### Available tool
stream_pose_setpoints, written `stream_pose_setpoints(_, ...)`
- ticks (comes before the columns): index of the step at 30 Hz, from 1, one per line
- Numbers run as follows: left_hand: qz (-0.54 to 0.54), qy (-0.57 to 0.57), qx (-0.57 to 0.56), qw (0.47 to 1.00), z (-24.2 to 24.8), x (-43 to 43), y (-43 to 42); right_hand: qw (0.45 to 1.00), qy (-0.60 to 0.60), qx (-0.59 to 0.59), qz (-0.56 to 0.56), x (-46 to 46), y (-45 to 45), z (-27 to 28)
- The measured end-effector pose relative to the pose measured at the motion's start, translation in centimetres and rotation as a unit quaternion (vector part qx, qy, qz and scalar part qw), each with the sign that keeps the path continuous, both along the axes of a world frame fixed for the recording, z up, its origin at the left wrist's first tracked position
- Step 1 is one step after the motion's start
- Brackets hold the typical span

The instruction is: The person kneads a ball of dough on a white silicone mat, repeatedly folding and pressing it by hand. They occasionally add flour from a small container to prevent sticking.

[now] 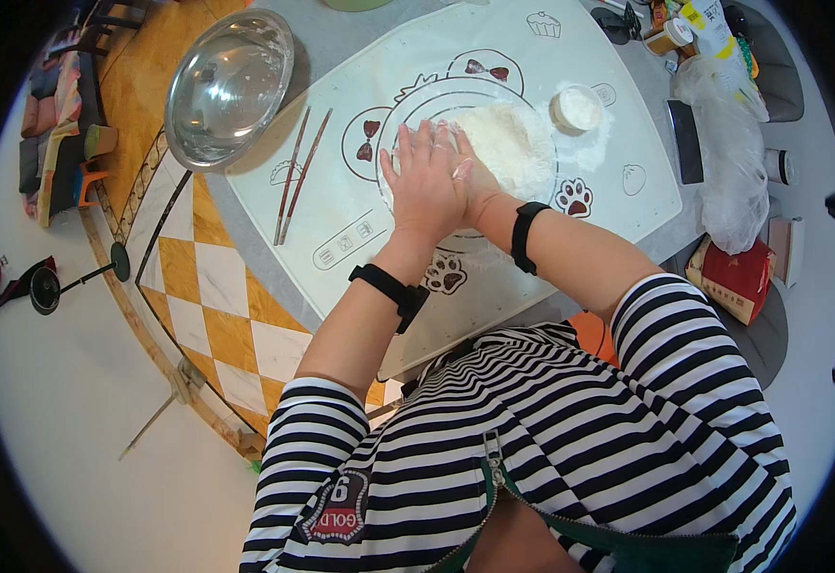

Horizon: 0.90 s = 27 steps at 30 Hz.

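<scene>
A pale, flour-dusted slab of dough [507, 147] lies on a white printed kneading mat [604, 208]. My left hand [425, 172] rests palm down at the dough's left side, its fingers somewhat apart. Partly beneath it is my right hand [480, 179], also against the dough and mostly covered by the left. Flour clings to the fingers. Right of the dough stands a small round tub of flour [577, 109], with loose flour around it. A pair of wooden chopsticks [305, 175] lies on the mat's left part.
A steel mixing bowl [231, 89], with white residue inside, sits at the table's left edge. Along the right edge are a dark phone-like slab [685, 142], a clear plastic bag [729, 157] and a lidded jar [668, 36]. A red bag [733, 276] rests on a grey chair.
</scene>
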<state>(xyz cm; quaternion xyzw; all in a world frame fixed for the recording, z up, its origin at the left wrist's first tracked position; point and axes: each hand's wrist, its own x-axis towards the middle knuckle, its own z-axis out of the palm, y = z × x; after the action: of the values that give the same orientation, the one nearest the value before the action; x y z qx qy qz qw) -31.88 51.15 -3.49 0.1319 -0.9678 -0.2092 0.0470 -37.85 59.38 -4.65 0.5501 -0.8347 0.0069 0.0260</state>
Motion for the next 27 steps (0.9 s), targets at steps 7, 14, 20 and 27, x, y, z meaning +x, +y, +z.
stream_pose_setpoints(7,0.005,-0.008,0.021,1.0,-0.9,-0.2,-1.2,0.997,-0.038,0.066,0.011,-0.4,-0.5,1.0)
stream_pose_setpoints(14,0.051,0.035,0.14,0.988,2.0,-0.6,-1.4,0.991,-0.133,-0.005,-0.013,-6.4,3.5,1.1)
stream_pose_setpoints(20,0.003,-0.023,-0.063,0.998,-1.6,1.8,0.0,0.996,-0.05,-0.014,-0.068,-5.2,3.8,1.1)
stream_pose_setpoints(27,-0.019,-0.008,-0.067,0.998,-1.9,1.3,-0.4,0.996,-0.043,0.003,-0.081,-5.3,3.7,1.3)
